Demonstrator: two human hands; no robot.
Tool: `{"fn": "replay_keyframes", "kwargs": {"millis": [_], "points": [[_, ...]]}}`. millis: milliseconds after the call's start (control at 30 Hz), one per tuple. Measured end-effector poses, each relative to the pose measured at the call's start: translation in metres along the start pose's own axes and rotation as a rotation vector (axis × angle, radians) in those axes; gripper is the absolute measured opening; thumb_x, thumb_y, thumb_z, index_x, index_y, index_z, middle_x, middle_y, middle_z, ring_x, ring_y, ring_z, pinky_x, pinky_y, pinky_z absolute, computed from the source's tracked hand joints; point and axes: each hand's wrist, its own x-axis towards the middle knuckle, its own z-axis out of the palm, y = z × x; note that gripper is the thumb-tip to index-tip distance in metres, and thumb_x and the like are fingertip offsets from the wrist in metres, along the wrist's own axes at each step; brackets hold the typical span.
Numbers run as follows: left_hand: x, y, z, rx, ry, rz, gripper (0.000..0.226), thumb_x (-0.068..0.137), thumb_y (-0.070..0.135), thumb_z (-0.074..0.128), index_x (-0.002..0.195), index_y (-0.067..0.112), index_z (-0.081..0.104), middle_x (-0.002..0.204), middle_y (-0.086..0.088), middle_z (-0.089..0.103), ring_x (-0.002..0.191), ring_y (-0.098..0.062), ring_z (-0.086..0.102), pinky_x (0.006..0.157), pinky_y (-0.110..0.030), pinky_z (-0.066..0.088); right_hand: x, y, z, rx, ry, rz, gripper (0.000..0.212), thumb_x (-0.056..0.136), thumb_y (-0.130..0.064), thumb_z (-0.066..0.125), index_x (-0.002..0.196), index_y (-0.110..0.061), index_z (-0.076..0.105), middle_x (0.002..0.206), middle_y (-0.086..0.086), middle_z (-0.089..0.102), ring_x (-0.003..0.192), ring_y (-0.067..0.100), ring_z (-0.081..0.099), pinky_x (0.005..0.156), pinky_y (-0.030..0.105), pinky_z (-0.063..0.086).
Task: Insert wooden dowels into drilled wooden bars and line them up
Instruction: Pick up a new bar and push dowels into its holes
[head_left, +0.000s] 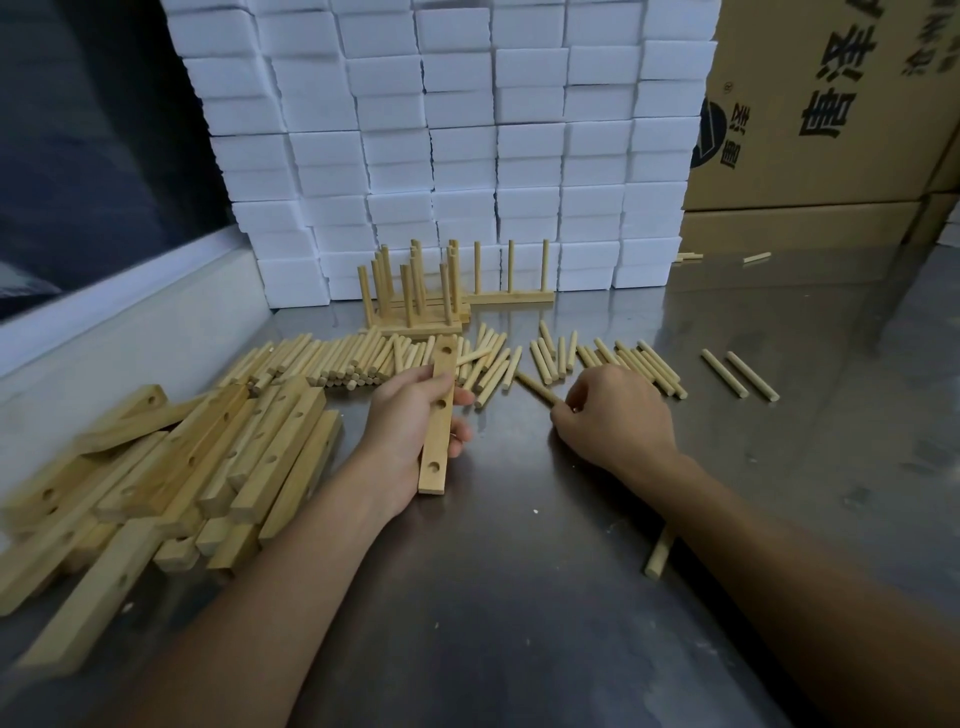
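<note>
My left hand grips a drilled wooden bar with three holes, held lengthwise over the metal table. My right hand pinches one wooden dowel that still lies on the table. A long row of loose dowels stretches across the table behind both hands. Drilled bars lie heaped in a pile at the left. At the back, finished bars with upright dowels stand together, and one more finished bar with three dowels stands to their right.
A wall of white foam blocks rises behind the work. Cardboard boxes stand at the back right. Two stray dowels lie at the right, and another dowel lies partly under my right forearm. The metal table shows in front.
</note>
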Motion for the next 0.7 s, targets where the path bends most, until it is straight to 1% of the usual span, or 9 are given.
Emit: {"fn": "replay_keyframes", "kwargs": {"millis": [100, 167, 200, 267, 300, 400, 500, 600, 700], "points": [[0.0003, -0.0005, 0.0001, 0.006, -0.01, -0.001, 0.019, 0.098, 0.008, 0.052, 0.115, 0.006, 0.061, 0.076, -0.009, 0.068, 0.049, -0.02, 0.054, 0.04, -0.026, 0.039, -0.0005, -0.001, -0.0003, 0.019, 0.003, 0.021, 0.018, 0.085, -0.03, 0.068, 0.082, -0.012, 0.071, 0.076, 0.002, 0.07, 0.069, 0.016, 0.066, 0.065, 0.034, 0.06], [0.0009, -0.0007, 0.0004, 0.012, -0.016, -0.001, 0.019, 0.098, 0.008, 0.052, 0.115, 0.007, 0.062, 0.075, -0.009, 0.068, 0.05, -0.02, 0.054, 0.041, -0.026, 0.04, -0.0009, -0.0013, -0.0009, 0.063, 0.016, 0.003, 0.021, 0.086, -0.033, 0.068, 0.094, -0.014, 0.069, 0.089, -0.001, 0.07, 0.077, 0.015, 0.064, 0.065, 0.028, 0.055], [0.001, -0.0006, 0.0004, 0.01, -0.018, -0.001, 0.019, 0.098, 0.008, 0.053, 0.115, 0.007, 0.062, 0.074, -0.008, 0.068, 0.05, -0.02, 0.054, 0.041, -0.026, 0.041, -0.0012, -0.002, -0.0011, 0.081, 0.015, -0.016, 0.027, 0.087, -0.037, 0.067, 0.105, -0.017, 0.068, 0.097, -0.002, 0.069, 0.083, 0.014, 0.063, 0.069, 0.027, 0.053], [0.0016, -0.001, 0.0008, 0.006, -0.018, 0.002, 0.019, 0.098, 0.008, 0.053, 0.114, 0.007, 0.062, 0.073, -0.008, 0.068, 0.05, -0.02, 0.054, 0.04, -0.026, 0.04, -0.0024, -0.0039, -0.0006, 0.071, 0.0, -0.058, 0.038, 0.09, -0.041, 0.067, 0.121, -0.019, 0.066, 0.108, -0.003, 0.069, 0.093, 0.014, 0.063, 0.078, 0.029, 0.053], [0.0018, -0.0013, 0.0009, 0.009, -0.017, 0.005, 0.018, 0.097, 0.008, 0.053, 0.113, 0.007, 0.062, 0.073, -0.009, 0.068, 0.049, -0.02, 0.054, 0.04, -0.026, 0.04, -0.0031, -0.0047, -0.0002, 0.058, 0.003, -0.074, 0.038, 0.091, -0.04, 0.067, 0.122, -0.019, 0.067, 0.11, -0.002, 0.07, 0.096, 0.015, 0.063, 0.08, 0.03, 0.052], [0.0024, -0.0022, 0.0011, 0.019, -0.02, 0.01, 0.016, 0.097, 0.008, 0.054, 0.111, 0.008, 0.063, 0.075, -0.01, 0.067, 0.05, -0.02, 0.054, 0.041, -0.026, 0.04, -0.003, -0.0043, 0.0008, 0.06, 0.005, -0.092, 0.031, 0.093, -0.023, 0.068, 0.123, -0.016, 0.068, 0.114, 0.002, 0.071, 0.101, 0.019, 0.064, 0.085, 0.032, 0.053], [0.0025, -0.0027, 0.0001, 0.013, -0.025, 0.014, 0.015, 0.097, 0.007, 0.054, 0.109, 0.008, 0.063, 0.074, -0.009, 0.067, 0.05, -0.02, 0.053, 0.041, -0.026, 0.04, -0.0015, -0.0035, 0.0002, 0.031, -0.043, -0.1, 0.04, 0.09, -0.01, 0.067, 0.129, -0.015, 0.064, 0.12, 0.006, 0.065, 0.104, 0.021, 0.061, 0.093, 0.035, 0.052], [0.0026, -0.003, 0.0001, 0.011, -0.026, 0.023, 0.013, 0.097, 0.006, 0.054, 0.107, 0.007, 0.063, 0.074, -0.01, 0.066, 0.049, -0.021, 0.053, 0.041, -0.027, 0.041, -0.0001, -0.0048, 0.0, 0.109, -0.027, -0.103, 0.041, 0.087, -0.002, 0.066, 0.125, -0.017, 0.063, 0.121, 0.007, 0.053, 0.1, 0.021, 0.053, 0.09, 0.032, 0.048], [0.0028, -0.0029, 0.0005, 0.014, -0.021, 0.033, 0.012, 0.097, 0.007, 0.054, 0.106, 0.007, 0.062, 0.075, -0.011, 0.066, 0.049, -0.021, 0.054, 0.041, -0.026, 0.043, 0.0, -0.0066, 0.0003, 0.19, -0.027, -0.113, 0.037, 0.089, 0.003, 0.061, 0.121, -0.014, 0.06, 0.111, 0.004, 0.061, 0.097, 0.018, 0.055, 0.084, 0.031, 0.049]]}}
